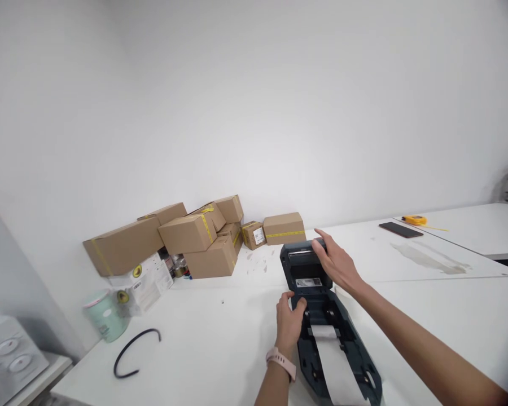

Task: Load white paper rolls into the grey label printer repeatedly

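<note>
A dark label printer (311,351) lies opened on the white table, its lid (294,260) tilted up at the far end. My left hand (289,322) grips the left edge of the body close to the hinge, thumb over the rim and fingers along the outside. The top right corner of the lid is held by my right hand (335,260), fingers over its edge. Inside the body runs a white paper strip (336,363) toward me, its near end cut off by the frame. On the lid's inner face is a small printed label (308,282).
Cardboard boxes (209,256) are piled at the back left by the wall. A mint-green canister (105,317) and a curved black strip (121,355) lie at left. To the right are a dark phone (401,229) and a yellow tape measure (414,220).
</note>
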`<action>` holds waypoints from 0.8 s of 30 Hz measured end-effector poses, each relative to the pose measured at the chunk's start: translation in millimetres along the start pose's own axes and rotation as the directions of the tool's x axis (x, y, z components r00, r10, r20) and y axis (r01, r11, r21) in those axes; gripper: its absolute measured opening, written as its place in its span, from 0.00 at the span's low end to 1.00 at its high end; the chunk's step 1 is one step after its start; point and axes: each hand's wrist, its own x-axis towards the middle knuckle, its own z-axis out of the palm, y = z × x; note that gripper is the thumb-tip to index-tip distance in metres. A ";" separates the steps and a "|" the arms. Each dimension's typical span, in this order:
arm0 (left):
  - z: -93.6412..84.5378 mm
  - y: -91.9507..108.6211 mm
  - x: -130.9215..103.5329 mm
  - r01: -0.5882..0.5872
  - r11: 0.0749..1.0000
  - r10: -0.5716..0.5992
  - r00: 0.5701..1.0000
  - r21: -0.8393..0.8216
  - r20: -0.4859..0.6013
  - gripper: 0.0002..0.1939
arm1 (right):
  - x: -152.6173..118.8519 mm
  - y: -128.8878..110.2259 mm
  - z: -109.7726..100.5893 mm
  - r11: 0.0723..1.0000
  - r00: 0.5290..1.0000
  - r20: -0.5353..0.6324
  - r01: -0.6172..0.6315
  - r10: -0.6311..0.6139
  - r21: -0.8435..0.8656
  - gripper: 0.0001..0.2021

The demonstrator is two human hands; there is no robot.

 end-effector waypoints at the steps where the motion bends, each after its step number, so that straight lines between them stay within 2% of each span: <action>1: 2.7 -3.9 1.1 0.014 1.000 -0.014 1.000 0.009 0.021 0.25 | 13.6 0.8 1.6 1.000 1.000 0.014 -0.021 0.021 -0.008 0.28; 4: 7.2 -11.5 -0.7 0.032 0.999 -0.034 0.998 0.022 0.059 0.30 | 41.3 4.5 3.7 0.999 0.999 0.031 -0.041 0.041 -0.007 0.28; 6: 7.5 -13.5 -2.4 0.030 0.999 -0.031 0.997 0.021 0.073 0.30 | 42.0 6.9 1.8 0.999 0.999 -0.006 -0.044 0.044 -0.006 0.28; 8: 7.1 -14.3 -2.8 0.026 1.000 -0.027 0.997 0.015 0.078 0.29 | 25.0 10.1 -1.5 1.000 0.990 -0.142 0.019 -0.019 0.001 0.26; 10: 6.9 -14.8 -2.1 0.019 1.000 -0.020 0.997 0.006 0.078 0.29 | -5.5 15.8 -2.9 0.984 0.959 -0.219 0.178 -0.178 -0.020 0.18; 11: 7.2 -15.0 -1.5 0.016 1.000 -0.016 0.997 0.001 0.077 0.28 | -22.8 19.9 -1.9 0.960 0.951 -0.131 0.277 -0.280 -0.040 0.16; 12: 7.5 -15.3 -1.0 0.011 1.000 -0.011 0.997 -0.001 0.075 0.28 | -39.7 24.6 0.5 0.925 0.926 0.060 0.376 -0.372 -0.058 0.14; 13: 8.0 -15.7 -0.5 0.007 1.000 -0.007 0.997 -0.002 0.072 0.28 | -54.8 29.7 4.4 0.892 0.875 0.248 0.446 -0.416 -0.075 0.14; 14: 8.4 -16.1 0.0 0.003 1.000 -0.003 0.998 -0.001 0.070 0.28 | -67.3 34.9 9.5 0.861 0.804 0.416 0.501 -0.425 -0.088 0.15; 15: 8.9 -16.7 0.4 0.002 1.000 -0.002 0.998 0.002 0.067 0.28 | -76.8 39.8 15.4 0.835 0.740 0.535 0.539 -0.408 -0.110 0.16; 16: 9.4 -17.5 0.9 0.002 1.000 -0.002 0.998 0.005 0.066 0.28 | -83.1 44.2 21.8 0.812 0.695 0.609 0.567 -0.382 -0.139 0.16; 20: 10.7 -23.0 3.9 0.011 1.000 -0.011 0.997 0.000 0.072 0.32 | -87.1 54.1 41.6 0.764 0.606 0.733 0.617 -0.308 -0.189 0.16; 24: 11.5 -30.8 9.5 0.031 0.999 -0.030 0.997 -0.018 0.074 0.34 | -83.5 56.2 48.5 0.815 0.572 0.766 0.568 -0.292 -0.114 0.15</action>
